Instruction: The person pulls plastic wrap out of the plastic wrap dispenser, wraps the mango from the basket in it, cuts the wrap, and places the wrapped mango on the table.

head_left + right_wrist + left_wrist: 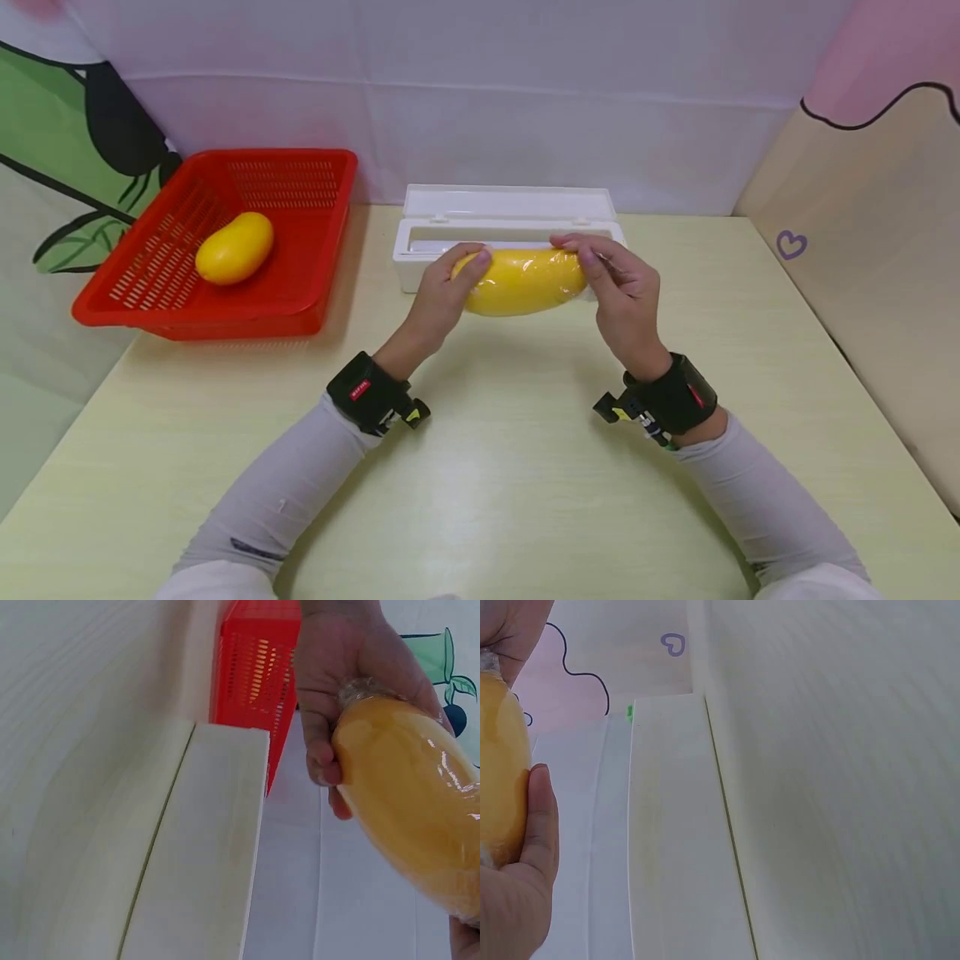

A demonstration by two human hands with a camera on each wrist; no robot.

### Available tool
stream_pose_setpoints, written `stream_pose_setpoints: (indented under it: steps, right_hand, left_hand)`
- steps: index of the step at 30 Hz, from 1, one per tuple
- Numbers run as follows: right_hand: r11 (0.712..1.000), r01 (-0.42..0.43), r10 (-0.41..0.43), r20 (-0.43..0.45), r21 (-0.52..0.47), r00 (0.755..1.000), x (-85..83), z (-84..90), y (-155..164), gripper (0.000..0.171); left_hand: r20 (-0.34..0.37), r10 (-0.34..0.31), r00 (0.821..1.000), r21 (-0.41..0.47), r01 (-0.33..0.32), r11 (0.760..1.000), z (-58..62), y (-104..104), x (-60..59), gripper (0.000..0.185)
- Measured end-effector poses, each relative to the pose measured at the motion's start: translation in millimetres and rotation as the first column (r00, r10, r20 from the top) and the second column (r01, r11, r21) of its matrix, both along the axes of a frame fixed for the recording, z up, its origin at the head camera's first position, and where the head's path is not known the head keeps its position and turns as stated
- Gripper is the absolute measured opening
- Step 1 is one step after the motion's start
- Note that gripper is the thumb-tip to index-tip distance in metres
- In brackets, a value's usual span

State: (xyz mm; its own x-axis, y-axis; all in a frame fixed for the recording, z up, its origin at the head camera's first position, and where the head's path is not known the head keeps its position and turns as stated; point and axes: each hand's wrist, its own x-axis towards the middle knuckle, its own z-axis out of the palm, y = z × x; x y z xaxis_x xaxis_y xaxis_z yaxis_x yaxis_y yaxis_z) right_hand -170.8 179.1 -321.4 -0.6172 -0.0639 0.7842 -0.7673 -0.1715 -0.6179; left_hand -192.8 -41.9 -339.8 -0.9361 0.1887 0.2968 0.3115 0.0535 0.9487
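looks like staged recording booth, building type can't be told; pale table (517, 392) standing close against creased cloth backdrop (480, 133); cartoon leaf print (41, 108) on left, beige-and-pink panel (870, 192) with heart (791, 245) on right, walling table in on three sides; small wrist cameras (416, 413) worn; basket (247, 325) and box (412, 271) standing toward back of table; soft glare (465, 492) on tabletop

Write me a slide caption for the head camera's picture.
Both hands hold a plastic-wrapped yellow fruit before an open white box; a second fruit lies in a red basket.
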Motion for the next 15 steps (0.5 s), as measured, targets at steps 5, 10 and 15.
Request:
stream_pose_setpoints:
  steps: [5,10,15]
  right_hand:
    - [0.994,0.057,-0.047,-0.109,0.092,0.993,-2.7,-4.0,-2.9,0.032]
    - [0.958,0.191,-0.143,-0.22,0.215,0.965,-3.5,-6.9,-6.5,0.045]
    - [0.901,0.308,-0.215,-0.304,0.305,0.928,-3.5,-10.7,-8.9,0.045]
  left_hand:
    - [0.084,-0.018,0.996,0.054,0.013,0.998,0.9,2.1,0.8,0.036]
    - [0.161,-0.076,0.984,0.127,0.056,0.99,1.7,4.5,1.8,0.038]
    - [0.189,-0.129,0.973,0.129,0.105,0.986,2.2,4.9,3.5,0.037]
